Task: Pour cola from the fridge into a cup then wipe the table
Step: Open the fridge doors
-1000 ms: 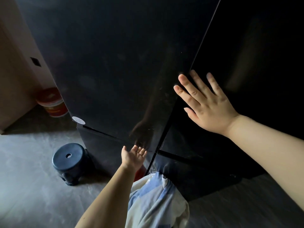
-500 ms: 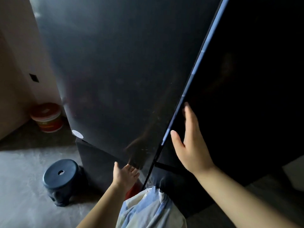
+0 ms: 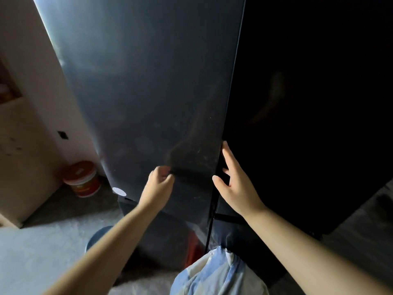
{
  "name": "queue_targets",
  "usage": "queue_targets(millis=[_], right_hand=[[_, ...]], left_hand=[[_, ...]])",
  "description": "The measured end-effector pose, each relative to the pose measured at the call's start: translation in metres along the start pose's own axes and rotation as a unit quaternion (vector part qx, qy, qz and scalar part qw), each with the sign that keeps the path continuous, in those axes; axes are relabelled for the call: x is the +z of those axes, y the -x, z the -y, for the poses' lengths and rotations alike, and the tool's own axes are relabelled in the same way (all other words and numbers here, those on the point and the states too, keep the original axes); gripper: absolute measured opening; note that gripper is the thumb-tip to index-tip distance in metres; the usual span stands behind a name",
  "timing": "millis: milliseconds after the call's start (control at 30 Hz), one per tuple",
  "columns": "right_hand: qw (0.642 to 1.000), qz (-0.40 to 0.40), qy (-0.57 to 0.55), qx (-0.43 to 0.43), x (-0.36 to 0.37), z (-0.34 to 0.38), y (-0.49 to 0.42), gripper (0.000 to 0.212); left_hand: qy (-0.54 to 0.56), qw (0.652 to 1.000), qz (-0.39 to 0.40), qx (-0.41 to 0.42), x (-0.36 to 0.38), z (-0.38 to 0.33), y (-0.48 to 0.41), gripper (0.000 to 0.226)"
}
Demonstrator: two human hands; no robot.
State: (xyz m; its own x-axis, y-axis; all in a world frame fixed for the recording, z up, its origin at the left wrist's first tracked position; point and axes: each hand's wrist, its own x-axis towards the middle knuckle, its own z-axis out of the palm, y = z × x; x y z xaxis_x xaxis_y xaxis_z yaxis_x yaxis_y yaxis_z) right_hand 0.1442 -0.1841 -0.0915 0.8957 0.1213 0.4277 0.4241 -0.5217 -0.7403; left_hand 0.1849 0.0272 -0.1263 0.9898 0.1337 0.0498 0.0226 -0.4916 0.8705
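Tall glossy black two-door fridge (image 3: 148,92) straight ahead, on grey floor (image 3: 42,252). Only a thin seam shows between its doors.

Right hand (image 3: 232,186) at seam: fingers (image 3: 225,150) hooked round left edge of black right-hand door (image 3: 308,103), tips hidden, thumb out.

Left hand (image 3: 159,185) against lower face of grey-sheened left-hand door (image 3: 138,81), fingers curled. Cannot tell whether it grips anything.

Red-and-white bucket (image 3: 81,179) by beige wall (image 3: 27,103). Blue round stool (image 3: 95,238) partly behind left forearm. Blue-white cloth (image 3: 219,275) at bottom of view.
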Motion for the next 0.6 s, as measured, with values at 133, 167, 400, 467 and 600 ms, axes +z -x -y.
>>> queue_targets(millis=[133,167,400,467,600], right_hand=[[1.0,-0.002,-0.001,0.008,0.002,0.005,0.001,0.078],[1.0,-0.009,-0.005,0.007,0.002,0.006,0.001,0.078],[0.995,-0.024,-0.081,0.062,0.006,0.018,0.004,0.081],[0.994,-0.023,-0.08,0.071,0.007,0.02,0.005,0.081],[0.996,-0.029,-0.06,0.057,0.004,0.021,0.009,0.079]], left_hand=[[-0.234,0.934,-0.029,0.267,-0.048,-0.085,0.012,0.018],[-0.26,0.899,-0.053,0.347,-0.052,-0.106,0.018,0.022],[-0.613,0.542,-0.063,0.571,-0.03,-0.171,0.019,0.051],[-0.685,0.504,-0.048,0.524,-0.026,-0.165,0.008,0.053],[-0.701,0.492,-0.079,0.51,-0.027,-0.157,0.007,0.053]])
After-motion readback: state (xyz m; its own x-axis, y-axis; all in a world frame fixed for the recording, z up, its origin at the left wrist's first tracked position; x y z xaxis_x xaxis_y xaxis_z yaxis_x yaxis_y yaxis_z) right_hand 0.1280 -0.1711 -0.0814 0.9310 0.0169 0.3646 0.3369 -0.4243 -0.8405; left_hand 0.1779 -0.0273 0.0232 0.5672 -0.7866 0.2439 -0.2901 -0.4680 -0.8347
